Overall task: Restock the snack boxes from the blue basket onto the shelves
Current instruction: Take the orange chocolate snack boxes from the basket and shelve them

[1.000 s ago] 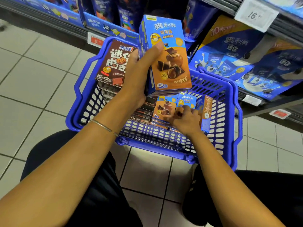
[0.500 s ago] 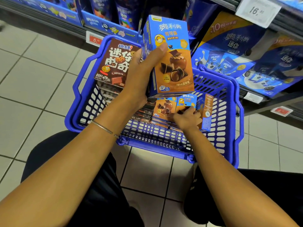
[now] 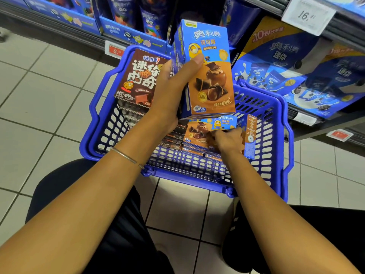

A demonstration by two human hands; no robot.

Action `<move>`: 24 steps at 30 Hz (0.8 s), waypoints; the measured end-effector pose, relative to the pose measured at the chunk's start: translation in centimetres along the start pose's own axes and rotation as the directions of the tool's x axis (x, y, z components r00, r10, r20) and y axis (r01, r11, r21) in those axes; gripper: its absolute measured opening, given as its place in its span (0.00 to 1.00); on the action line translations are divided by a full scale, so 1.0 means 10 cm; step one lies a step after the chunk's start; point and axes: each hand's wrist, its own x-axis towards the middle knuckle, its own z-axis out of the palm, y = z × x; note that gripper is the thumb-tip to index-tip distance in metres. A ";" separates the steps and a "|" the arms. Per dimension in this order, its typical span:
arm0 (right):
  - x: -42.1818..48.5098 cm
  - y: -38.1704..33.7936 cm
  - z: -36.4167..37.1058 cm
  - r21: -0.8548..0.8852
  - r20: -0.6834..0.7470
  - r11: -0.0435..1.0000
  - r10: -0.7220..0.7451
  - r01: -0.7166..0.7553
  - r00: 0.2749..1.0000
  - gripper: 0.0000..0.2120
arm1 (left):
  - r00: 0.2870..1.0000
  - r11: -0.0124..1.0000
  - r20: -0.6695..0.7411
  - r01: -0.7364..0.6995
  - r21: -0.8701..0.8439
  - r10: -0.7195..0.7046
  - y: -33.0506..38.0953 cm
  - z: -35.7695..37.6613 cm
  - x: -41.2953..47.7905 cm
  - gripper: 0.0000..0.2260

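A blue plastic basket [image 3: 102, 123] sits on the tiled floor in front of the shelves. My left hand [image 3: 169, 95] grips a stack of blue-and-orange snack boxes [image 3: 211, 76] upright above the basket, thumb across the front. Down inside the basket, my right hand [image 3: 227, 140] has its fingers curled on another blue-and-orange box [image 3: 197, 131] lying on a stack. One more such box [image 3: 250, 135] stands on edge to the right of that hand. Brown chocolate-cookie boxes [image 3: 138, 80] are stacked at the basket's left.
Low shelves [image 3: 308, 123] behind the basket hold large blue cookie packs [image 3: 296, 72] and blue tubs [image 3: 150, 18]. Price tags [image 3: 308, 14] hang on the shelf rails. My knees in dark trousers [image 3: 65, 186] flank the basket on white floor tiles [image 3: 35, 91].
My left hand has lifted its boxes slightly. The right hand has stayed on the box in the basket, with its fingers shifting a little.
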 end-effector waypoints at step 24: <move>-0.12 -0.05 -0.19 -0.120 -0.172 0.929 -0.366 0.349 0.914 0.26 | 1.000 1.000 0.019 0.016 0.008 -0.016 -0.05 0.02 0.00 0.28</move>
